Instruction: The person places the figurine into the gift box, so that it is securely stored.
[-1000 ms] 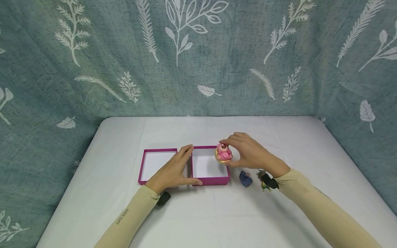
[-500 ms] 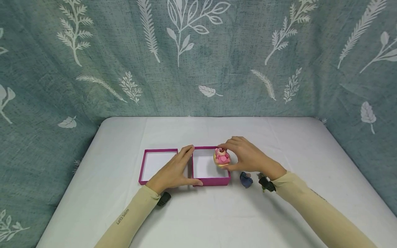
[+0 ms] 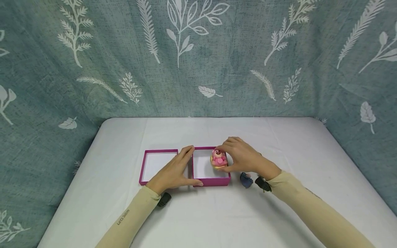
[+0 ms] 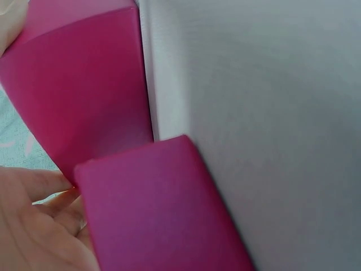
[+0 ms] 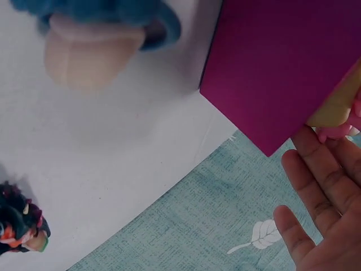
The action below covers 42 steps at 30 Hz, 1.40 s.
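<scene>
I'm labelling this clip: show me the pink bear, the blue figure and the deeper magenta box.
Pink bear (image 3: 219, 160), head view, belly.
Blue figure (image 3: 246, 181), head view, body.
Deeper magenta box (image 3: 214, 182), head view, front wall.

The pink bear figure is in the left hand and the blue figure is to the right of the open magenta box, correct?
Not quite: the head view shows the right hand holding the pink bear figure. The blue figure is indeed to the right of the open magenta box.

The right hand (image 3: 241, 156) has brought the pink-and-yellow bear figurine (image 3: 219, 159) lower and nearer the bench's (image 3: 198, 220) left edge, farther over the open magenta rectangular box (image 3: 214, 182).
</scene>
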{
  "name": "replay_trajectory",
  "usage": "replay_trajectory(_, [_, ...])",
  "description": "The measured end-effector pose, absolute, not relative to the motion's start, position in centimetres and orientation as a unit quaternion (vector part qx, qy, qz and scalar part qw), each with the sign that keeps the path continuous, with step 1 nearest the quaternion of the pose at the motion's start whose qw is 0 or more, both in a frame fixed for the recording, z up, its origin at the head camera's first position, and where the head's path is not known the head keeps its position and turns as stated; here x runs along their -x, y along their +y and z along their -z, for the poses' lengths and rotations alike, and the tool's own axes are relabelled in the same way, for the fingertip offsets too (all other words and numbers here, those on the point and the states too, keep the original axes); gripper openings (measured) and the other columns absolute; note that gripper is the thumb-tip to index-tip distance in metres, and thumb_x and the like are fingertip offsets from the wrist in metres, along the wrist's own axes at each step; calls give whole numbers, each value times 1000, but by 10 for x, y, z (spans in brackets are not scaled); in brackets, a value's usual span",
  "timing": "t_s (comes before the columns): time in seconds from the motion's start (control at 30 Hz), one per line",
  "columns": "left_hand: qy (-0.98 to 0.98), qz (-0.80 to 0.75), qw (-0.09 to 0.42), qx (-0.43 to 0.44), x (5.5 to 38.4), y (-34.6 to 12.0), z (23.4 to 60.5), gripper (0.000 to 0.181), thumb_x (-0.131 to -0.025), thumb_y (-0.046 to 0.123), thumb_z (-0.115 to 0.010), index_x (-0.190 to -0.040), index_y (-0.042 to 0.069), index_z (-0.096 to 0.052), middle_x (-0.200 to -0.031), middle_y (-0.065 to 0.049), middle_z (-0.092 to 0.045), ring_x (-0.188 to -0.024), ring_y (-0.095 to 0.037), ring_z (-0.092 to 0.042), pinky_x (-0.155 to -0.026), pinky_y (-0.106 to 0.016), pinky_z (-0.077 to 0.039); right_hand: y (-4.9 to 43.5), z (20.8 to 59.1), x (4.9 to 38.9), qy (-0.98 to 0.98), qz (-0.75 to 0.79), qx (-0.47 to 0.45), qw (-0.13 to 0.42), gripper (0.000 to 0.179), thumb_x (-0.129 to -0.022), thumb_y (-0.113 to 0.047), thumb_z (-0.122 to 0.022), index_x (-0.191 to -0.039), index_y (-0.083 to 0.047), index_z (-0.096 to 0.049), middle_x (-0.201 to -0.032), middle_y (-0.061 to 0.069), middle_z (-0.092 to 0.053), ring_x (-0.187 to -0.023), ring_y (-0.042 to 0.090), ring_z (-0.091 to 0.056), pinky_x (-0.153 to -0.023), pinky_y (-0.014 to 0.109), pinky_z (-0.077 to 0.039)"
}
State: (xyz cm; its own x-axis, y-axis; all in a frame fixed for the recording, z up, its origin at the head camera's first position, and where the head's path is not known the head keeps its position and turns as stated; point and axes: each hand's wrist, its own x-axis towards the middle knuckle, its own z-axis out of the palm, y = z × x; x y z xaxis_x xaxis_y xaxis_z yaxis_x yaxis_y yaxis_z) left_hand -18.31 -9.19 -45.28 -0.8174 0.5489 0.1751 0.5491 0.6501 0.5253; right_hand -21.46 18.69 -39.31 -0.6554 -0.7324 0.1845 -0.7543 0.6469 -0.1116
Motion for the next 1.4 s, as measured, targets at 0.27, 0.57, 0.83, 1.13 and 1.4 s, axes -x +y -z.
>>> replay_trajectory(0.27, [-910, 282, -7, 303, 183, -91, 452, 124, -68, 75, -72, -156, 6, -20, -160, -7, -23, -145, -23, -32, -115, -42, -35, 183, 399, 216, -908, -58, -409, 74, 66, -68, -52, -84, -117, -9, -68, -104, 2, -68, -106, 23, -58, -104, 46, -42])
replay_trajectory(0.57, [-908, 282, 3, 311, 184, -91, 452, 123, -68, 74, -72, -157, 7, -19, -159, -7, -25, -144, -22, -34, -114, -40, -36, 181, 402, 219, -901, -58, -418, 97, 67, -66, -51, -86, -115, -9, -68, -106, 3, -66, -106, 24, -57, -103, 46, -43])
replay_trajectory(0.83, [-908, 285, 1, 307, 184, -92, 452, 122, -69, 75, -71, -157, 8, -20, -160, -8, -25, -144, -22, -33, -114, -42, -36, 181, 406, 221, -900, -70, -419, 97, 64, -67, -50, -86, -114, -9, -69, -110, 3, -63, -109, 24, -56, -103, 46, -43])
replay_trajectory(1.13, [-911, 278, 1, 306, 184, -92, 452, 122, -69, 75, -71, -157, 8, -19, -160, -7, -24, -145, -21, -33, -115, -40, -35, 181, 408, 222, -905, -89, -409, 80, 59, -70, -48, -84, -112, -9, -70, -122, 6, -55, -111, 24, -53, -105, 46, -41])
replay_trajectory(1.4, [-910, 279, 3, 306, 183, -92, 451, 121, -70, 74, -71, -156, 6, -21, -160, -6, -24, -145, -22, -33, -115, -41, -35, 179, 406, 223, -916, -90, -387, 49, 58, -70, -48, -84, -111, -11, -70, -129, 6, -55, -118, 24, -53, -106, 49, -40])
